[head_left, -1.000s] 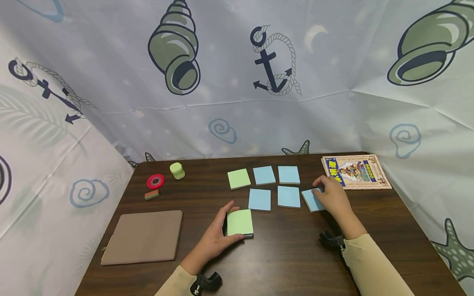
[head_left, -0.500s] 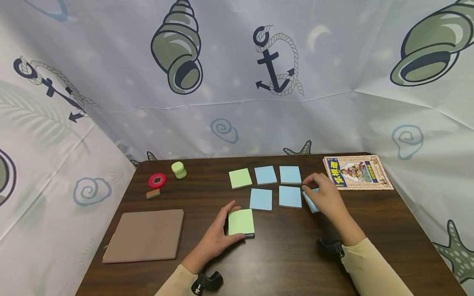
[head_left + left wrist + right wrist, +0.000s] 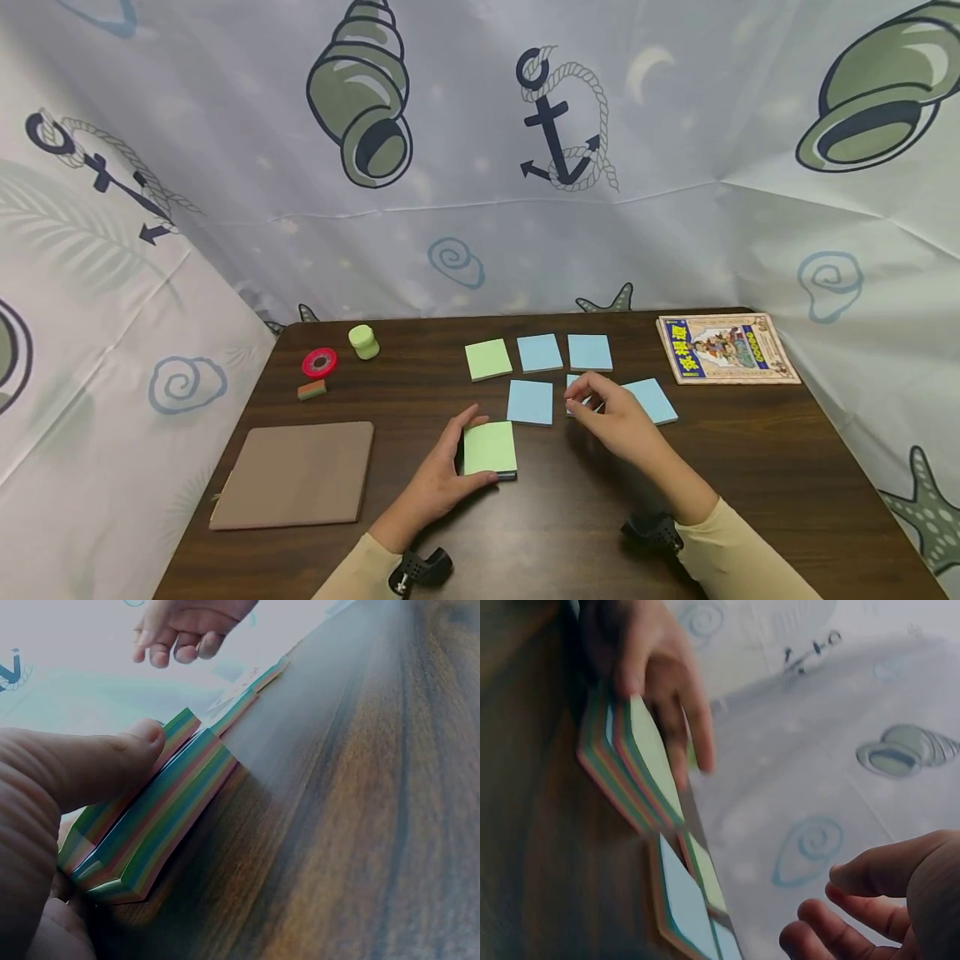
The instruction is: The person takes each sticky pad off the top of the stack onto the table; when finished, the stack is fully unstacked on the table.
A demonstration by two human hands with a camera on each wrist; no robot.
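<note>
My left hand [image 3: 435, 483] grips a thick stack of sticky note pads [image 3: 490, 447] on the table, thumb on the near side and fingers on the far side. The stack's top is light green, and its striped layered edges show in the left wrist view. My right hand [image 3: 618, 421], with loosely bent fingers and nothing in them, hovers over a partly hidden blue sticky note pad [image 3: 572, 380]. A tilted blue pad [image 3: 652, 401] lies just right of it. Other blue pads [image 3: 530, 403] and a green pad [image 3: 488, 360] form two rows behind the stack.
On the left lie a closed brown notebook [image 3: 292, 477], an eraser-like block [image 3: 311, 389], a red ring-shaped roll [image 3: 319, 362] and a light green knob-shaped object [image 3: 364, 342]. Illustrated booklets [image 3: 727, 350] sit at the back right. A printed curtain [image 3: 465, 167] hangs behind the table [image 3: 555, 533].
My right hand has let go of the rightmost blue pad and moved left over the one beside it. That rightmost pad now lies uncovered, slightly tilted. The left hand keeps its grip.
</note>
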